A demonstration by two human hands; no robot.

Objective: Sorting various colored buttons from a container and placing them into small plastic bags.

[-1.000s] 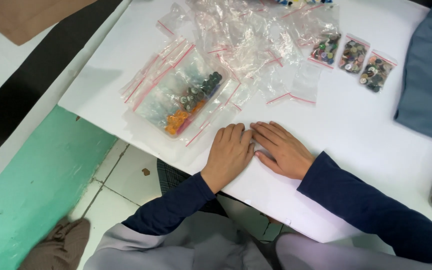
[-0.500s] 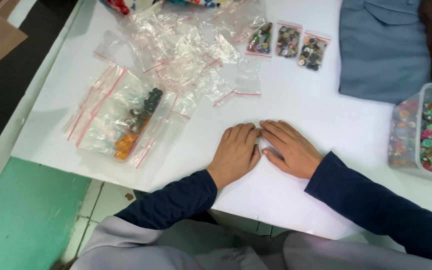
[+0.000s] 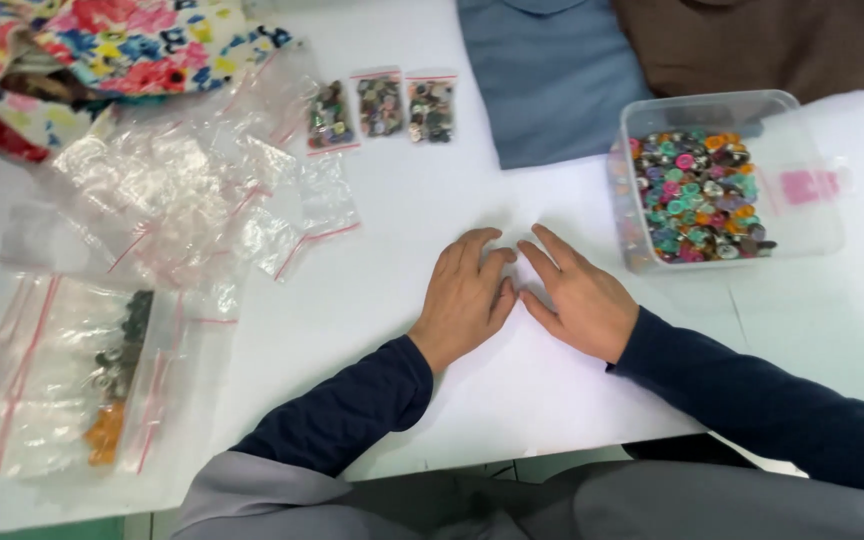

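Note:
My left hand (image 3: pixel 467 296) and my right hand (image 3: pixel 577 298) lie flat, palms down, side by side on the white table (image 3: pixel 402 270), thumbs nearly touching. Neither holds anything. A clear plastic box (image 3: pixel 727 180) full of coloured buttons stands just right of my right hand. A heap of empty clear zip bags (image 3: pixel 182 195) with red strips lies to the left. Three small bags filled with buttons (image 3: pixel 380 108) are lined up at the back. A larger zip bag with buttons (image 3: pixel 82 375) rests near the front left edge.
Flowered cloth (image 3: pixel 102 45) is bunched at the back left. A blue garment (image 3: pixel 552 75) and a brown one (image 3: pixel 762 45) lie folded at the back right. The table's front edge runs just before my lap.
The view has swung to the right, bringing the button box and the folded garments fully into sight. My hands have stayed flat on the table in the same pose.

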